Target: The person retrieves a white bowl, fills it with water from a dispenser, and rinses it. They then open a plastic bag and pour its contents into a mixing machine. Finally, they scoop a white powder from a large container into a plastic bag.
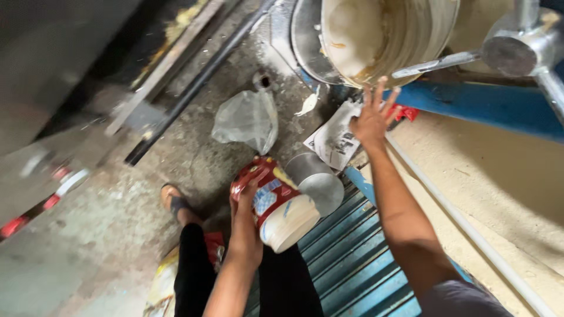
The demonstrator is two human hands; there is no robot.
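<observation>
Red tub (pixel 276 202) is gripped one-handed by left hand (pixel 245 202), tilted over the floor; a slip is risked. Right hand (pixel 371 120), fingers spread, is held near the big bowl (pixel 376 35).

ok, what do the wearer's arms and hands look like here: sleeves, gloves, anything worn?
Both hands are bare: no gloves, rings or watch visible on the left hand or right hand. Forearms are bare too. A grey short sleeve shows at the right upper arm. The left arm's sleeve is out of frame.
</observation>
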